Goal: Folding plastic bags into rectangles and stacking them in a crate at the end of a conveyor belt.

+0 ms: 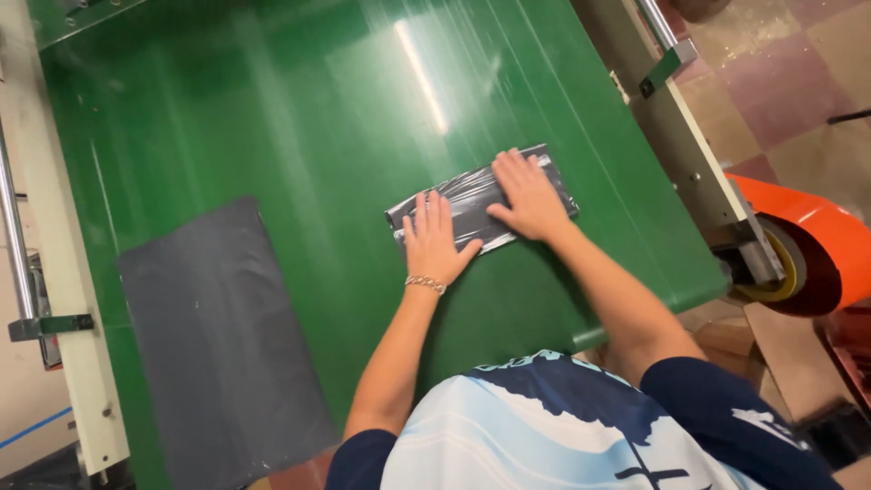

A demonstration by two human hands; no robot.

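Fingers of my left hand [434,245] and right hand [526,198] lie flat and spread on the shiny dark packet [481,204], which I think could slide on the smooth green belt [299,136].

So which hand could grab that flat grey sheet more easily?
Probably the left hand: it presses the shiny black plastic bundle on the side nearer the flat grey sheet; the right hand lies farther away.

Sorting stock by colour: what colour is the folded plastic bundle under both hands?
Glossy dark grey to black folded plastic bundle, seen best in the head view.
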